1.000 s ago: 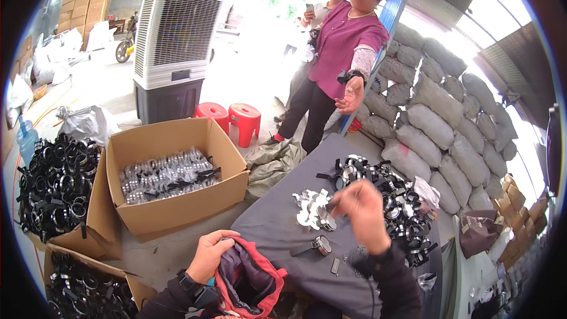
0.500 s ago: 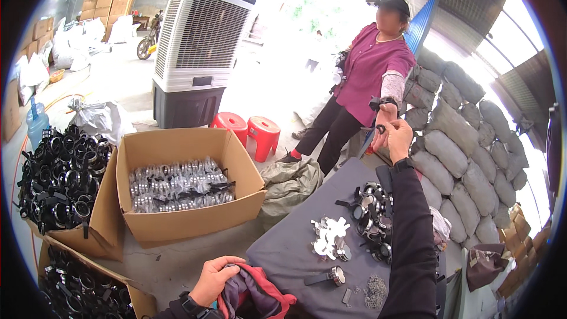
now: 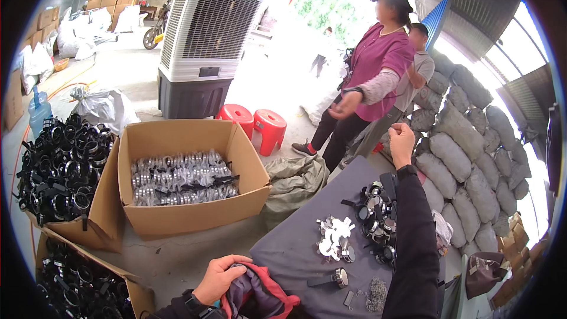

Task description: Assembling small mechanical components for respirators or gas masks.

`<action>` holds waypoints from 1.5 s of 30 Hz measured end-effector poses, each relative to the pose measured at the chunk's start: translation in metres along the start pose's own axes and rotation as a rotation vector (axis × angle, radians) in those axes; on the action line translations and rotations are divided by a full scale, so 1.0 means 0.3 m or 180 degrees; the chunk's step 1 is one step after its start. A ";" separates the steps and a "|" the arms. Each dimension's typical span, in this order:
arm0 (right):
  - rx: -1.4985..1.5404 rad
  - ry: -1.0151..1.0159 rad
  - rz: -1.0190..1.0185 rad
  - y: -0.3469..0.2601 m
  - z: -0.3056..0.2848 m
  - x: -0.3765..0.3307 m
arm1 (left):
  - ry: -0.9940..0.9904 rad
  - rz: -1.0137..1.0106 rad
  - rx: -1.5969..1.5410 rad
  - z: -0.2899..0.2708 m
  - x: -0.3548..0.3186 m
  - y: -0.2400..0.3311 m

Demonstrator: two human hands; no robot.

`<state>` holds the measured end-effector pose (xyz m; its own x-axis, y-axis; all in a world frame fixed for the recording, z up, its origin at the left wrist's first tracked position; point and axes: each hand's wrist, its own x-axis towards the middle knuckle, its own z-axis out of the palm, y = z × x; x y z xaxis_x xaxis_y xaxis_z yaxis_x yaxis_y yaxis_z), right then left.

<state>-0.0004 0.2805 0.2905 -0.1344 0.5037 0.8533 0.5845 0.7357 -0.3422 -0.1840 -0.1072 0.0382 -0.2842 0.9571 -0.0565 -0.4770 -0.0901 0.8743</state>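
Gripping red-and-gray fabric (image 3: 273,289), the left hand (image 3: 220,279) has fingertips (image 3: 243,259) on its upper edge.

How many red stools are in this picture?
2, behind the box of bagged items: the left red stool and, beside it, the right red stool. Others may be hidden.

Red cloth (image 3: 274,295) cut off below; right sleeve (image 3: 415,248) hiding some tabletop (image 3: 301,236); metal bits (image 3: 376,295) too tiny to tell.
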 end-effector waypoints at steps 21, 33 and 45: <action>0.0934 -0.1857 -0.0094 -0.217 -0.171 -0.329 | -0.1155 0.0335 0.1457 0.033 -0.018 0.039; 0.0701 -0.2520 -0.0694 -0.399 -0.350 -0.488 | -0.0969 0.0646 0.2169 0.042 -0.014 0.013; 0.0863 -0.2385 -0.0567 -0.384 -0.448 -0.548 | -0.1321 0.0211 0.2774 0.062 -0.031 -0.009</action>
<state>0.0620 0.0522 0.2425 -0.7626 0.4673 0.4473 0.3028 0.8689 -0.3915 -0.1646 -0.1108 0.0452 0.1080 0.9936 0.0346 0.3612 -0.0716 0.9297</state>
